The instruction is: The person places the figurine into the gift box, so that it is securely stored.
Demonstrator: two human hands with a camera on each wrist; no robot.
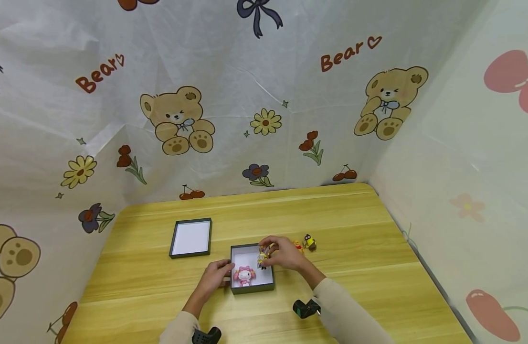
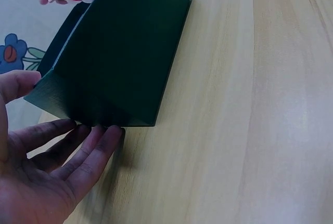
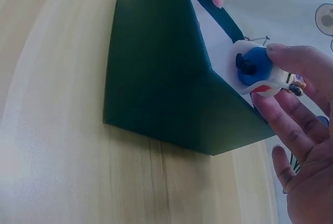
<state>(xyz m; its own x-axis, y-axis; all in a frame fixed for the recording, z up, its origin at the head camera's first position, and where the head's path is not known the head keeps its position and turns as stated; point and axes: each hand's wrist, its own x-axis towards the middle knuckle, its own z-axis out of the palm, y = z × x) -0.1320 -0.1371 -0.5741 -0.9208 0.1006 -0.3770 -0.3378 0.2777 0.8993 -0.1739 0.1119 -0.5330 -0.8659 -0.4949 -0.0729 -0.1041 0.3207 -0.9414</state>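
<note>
The right hand (image 1: 285, 253) was bent over the far right part of the open dark green box (image 1: 253, 288), its forearm reaching in from the right. Thumb and fingertips were drawn together on a small white, blue and red figurine (image 3: 254, 67), with the little finger apart from it. The figurine was at the box's opening; whether it touched the box could not be determined.

The left hand (image 1: 214, 274) gripped the box's left wall, thumb at the rim and the other fingers against the outer side near the base.

Inside the box, toward the front left, lay a pink figurine with a white face (image 1: 244, 275). On the wooden table (image 1: 354, 286), to the right, were a black-and-yellow figurine (image 1: 310, 242) and, just beside it, an orange figurine (image 1: 298, 247), partly obscured by the right hand in the head view. A shallow dark-rimmed tray (image 1: 190, 254) with a white interior lay open side up, well apart at the far left. Behind the table hung a bear-printed sheet (image 1: 229, 71).
</note>
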